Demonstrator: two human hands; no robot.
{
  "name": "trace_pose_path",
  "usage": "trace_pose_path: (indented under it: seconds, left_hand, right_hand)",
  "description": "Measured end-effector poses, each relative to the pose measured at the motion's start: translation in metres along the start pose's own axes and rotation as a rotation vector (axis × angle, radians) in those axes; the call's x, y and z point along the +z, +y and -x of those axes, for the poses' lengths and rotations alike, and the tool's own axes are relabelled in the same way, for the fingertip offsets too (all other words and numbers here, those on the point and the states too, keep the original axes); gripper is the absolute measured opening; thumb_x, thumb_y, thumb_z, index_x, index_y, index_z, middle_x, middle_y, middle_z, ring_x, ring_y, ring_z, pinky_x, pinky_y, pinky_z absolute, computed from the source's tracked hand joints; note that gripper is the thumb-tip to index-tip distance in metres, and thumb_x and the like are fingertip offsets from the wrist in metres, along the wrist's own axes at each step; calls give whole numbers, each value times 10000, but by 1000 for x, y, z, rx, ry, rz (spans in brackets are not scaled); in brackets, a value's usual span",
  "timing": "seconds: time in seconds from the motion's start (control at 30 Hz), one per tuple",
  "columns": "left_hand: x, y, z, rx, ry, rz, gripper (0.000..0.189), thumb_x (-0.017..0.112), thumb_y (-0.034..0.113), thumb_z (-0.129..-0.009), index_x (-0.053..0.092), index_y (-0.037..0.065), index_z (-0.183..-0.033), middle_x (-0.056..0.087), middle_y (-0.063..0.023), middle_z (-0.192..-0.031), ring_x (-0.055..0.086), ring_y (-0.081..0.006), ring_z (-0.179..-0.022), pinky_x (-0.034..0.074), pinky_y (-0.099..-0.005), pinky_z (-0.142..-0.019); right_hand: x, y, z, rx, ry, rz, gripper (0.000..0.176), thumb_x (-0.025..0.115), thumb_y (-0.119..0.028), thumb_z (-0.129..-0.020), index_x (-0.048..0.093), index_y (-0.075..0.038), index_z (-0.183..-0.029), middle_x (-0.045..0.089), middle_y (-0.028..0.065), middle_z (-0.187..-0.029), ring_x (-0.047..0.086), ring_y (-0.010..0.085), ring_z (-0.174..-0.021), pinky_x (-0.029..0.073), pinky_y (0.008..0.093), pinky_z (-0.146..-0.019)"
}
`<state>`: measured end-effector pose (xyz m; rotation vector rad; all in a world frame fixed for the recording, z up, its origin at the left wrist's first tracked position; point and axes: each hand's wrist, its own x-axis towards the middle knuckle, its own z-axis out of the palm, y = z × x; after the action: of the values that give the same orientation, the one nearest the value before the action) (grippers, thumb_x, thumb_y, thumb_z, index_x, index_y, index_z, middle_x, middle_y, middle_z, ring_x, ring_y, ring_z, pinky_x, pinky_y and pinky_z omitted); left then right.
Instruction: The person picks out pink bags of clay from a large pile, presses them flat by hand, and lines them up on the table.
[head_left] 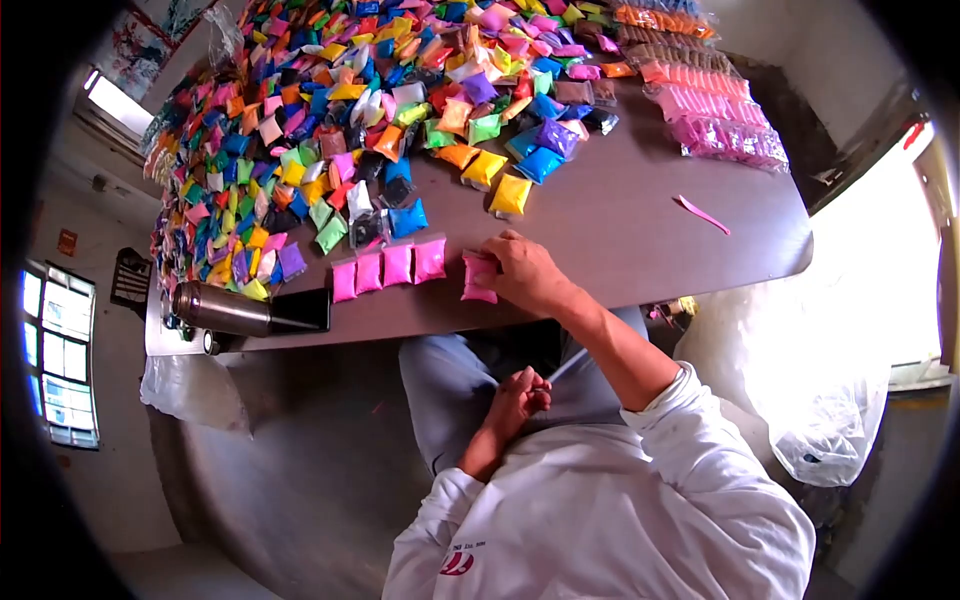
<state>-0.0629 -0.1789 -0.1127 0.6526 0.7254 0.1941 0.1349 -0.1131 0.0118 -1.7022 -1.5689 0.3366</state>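
Note:
My right hand (528,272) is over the table near its front edge, its fingers closed on the right side of a pink packet (478,278). Left of that packet, separated by a small gap, a row of several pink packets (397,264) lies side by side. My left hand (520,397) rests in my lap, fingers curled in; anything inside them is hidden. Beyond the row lie a blue packet (408,218) and a yellow packet (511,195).
A large heap of coloured packets (330,110) covers the table's left and back. Stacked rows of packets (715,100) stand back right. A pink strip (704,214) lies at right. A metal flask (222,308) and dark phone (301,311) are at front left. Plastic bags (828,430) hang right.

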Motion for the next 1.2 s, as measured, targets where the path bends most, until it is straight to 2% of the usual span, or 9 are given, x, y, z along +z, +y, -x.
trace_pose_path:
  seconds: [0.13, 0.2, 0.23, 0.3, 0.57, 0.7, 0.93, 1.07, 1.2]
  left_hand:
    - [-10, -5, -5, -34, -5, 94, 414, 577, 485, -853, 524, 75, -878, 587, -106, -861, 587, -179, -680, 506, -303, -636]
    - [-16, -10, -6, -28, -34, 156, 420, 580, 489, -849, 530, 74, -888, 594, -111, -866, 592, -190, -685, 508, -312, -633]
    - [-19, -11, -7, -18, -61, 204, 425, 582, 492, -845, 537, 73, -897, 600, -117, -870, 598, -200, -690, 510, -321, -631]
    - [-23, -17, -10, 0, -55, 166, 515, 476, 574, -865, 554, 66, -898, 610, -118, -852, 603, -219, -695, 504, -337, -630]
    - [-1, -6, 0, -79, -10, 232, 624, 433, 638, -853, 580, 70, -1065, 645, -88, -931, 604, -195, -783, 487, -329, -710]
    - [-3, -9, 3, -38, 54, 109, 575, 507, 596, -843, 562, 80, -1090, 623, -57, -898, 602, -176, -782, 495, -322, -709]
    - [-5, -10, 4, 39, 3, 9, 552, 485, 578, -861, 556, 76, -1080, 615, -51, -872, 604, -169, -691, 505, -282, -616]
    - [2, -6, 6, 10, 27, -5, 560, 477, 597, -855, 544, 109, -1122, 615, -62, -929, 587, -178, -754, 483, -295, -662]
    - [1, -6, 3, 4, 26, -8, 553, 464, 588, -867, 566, 91, -1087, 636, -63, -868, 604, -171, -703, 493, -280, -626]
  right_hand:
    - [-28, -8, 19, 238, -229, -160, 427, 702, -233, -780, 511, 2, -1081, 595, 146, -926, 594, 270, -878, 477, 356, -769]
    - [-36, -7, 50, 340, -359, -633, 393, 701, -239, -815, 519, 8, -1061, 586, 92, -902, 570, 187, -856, 479, 328, -741]
    - [-35, -5, 66, 359, -369, -627, 393, 701, -239, -815, 519, 8, -1061, 586, 92, -902, 570, 187, -856, 479, 328, -741]
    - [-29, 1, 103, 296, -357, -797, 404, 694, -253, -827, 515, 17, -1068, 574, 68, -896, 550, 148, -839, 489, 305, -703]
    - [31, 23, 174, 748, -239, -787, 329, 672, -170, -842, 508, 24, -1052, 582, 74, -898, 581, 154, -806, 519, 289, -695]
    - [53, 15, 175, 602, -91, -833, 317, 687, -195, -837, 509, 6, -1005, 584, 71, -863, 572, 125, -805, 509, 267, -659]
    - [50, 10, 177, 776, -177, -1073, 294, 571, -265, -915, 533, 3, -1028, 614, 90, -774, 619, 167, -629, 528, 291, -605]
    - [49, 24, 185, 870, -162, -1289, 339, 483, -325, -950, 566, -16, -1063, 647, 110, -834, 638, 181, -672, 533, 286, -615]
    - [39, 23, 180, 904, -127, -1217, 343, 505, -327, -938, 576, -19, -1072, 652, 95, -858, 641, 170, -719, 530, 278, -630]
